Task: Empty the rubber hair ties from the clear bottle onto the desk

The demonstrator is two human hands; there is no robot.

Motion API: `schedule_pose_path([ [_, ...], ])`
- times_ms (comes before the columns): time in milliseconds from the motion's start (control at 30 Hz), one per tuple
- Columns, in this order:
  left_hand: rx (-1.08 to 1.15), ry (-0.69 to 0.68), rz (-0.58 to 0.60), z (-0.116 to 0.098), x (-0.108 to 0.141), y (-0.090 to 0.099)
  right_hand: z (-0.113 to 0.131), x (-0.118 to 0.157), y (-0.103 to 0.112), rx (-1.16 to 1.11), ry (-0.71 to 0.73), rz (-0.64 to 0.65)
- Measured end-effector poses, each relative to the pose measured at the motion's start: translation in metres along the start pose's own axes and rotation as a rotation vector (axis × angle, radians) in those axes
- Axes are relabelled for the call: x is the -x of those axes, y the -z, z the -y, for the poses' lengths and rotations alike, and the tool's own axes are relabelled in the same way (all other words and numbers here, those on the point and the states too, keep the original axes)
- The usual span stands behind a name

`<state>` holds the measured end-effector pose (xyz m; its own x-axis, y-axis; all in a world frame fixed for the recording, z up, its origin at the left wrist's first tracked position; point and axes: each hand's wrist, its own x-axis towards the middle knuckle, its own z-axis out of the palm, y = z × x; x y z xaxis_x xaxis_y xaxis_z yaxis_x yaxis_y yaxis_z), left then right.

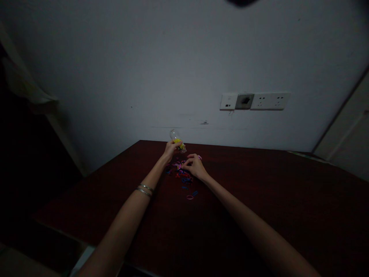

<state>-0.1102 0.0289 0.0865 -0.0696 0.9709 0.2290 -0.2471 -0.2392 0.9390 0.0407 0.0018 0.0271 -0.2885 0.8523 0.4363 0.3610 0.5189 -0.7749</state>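
Fingers [177, 144] of your left hand [170, 148] grip a small, clear, rounded container [173, 134] with yellow pieces inside, tilted near the far edge of the dark red-brown surface [245, 184]. Your right hand [196, 166] has its fingers narrowed at the scattered pink, red and blue loops [185, 175]; whether they pinch one, you cannot tell.

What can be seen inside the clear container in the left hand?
Yellow contents show in the clear container, too dim to identify; its upper end looks see-through. The left hand covers part of it, so anything behind the hand cannot be seen.
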Motion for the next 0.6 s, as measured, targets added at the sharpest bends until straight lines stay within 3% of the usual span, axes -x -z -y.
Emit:
schedule_pose_path([
  [600, 0.018, 0.025, -0.002, 0.0002, 0.001, -0.0042, 0.0074, 0.0037, 0.0039, -0.004, 0.035, -0.036],
])
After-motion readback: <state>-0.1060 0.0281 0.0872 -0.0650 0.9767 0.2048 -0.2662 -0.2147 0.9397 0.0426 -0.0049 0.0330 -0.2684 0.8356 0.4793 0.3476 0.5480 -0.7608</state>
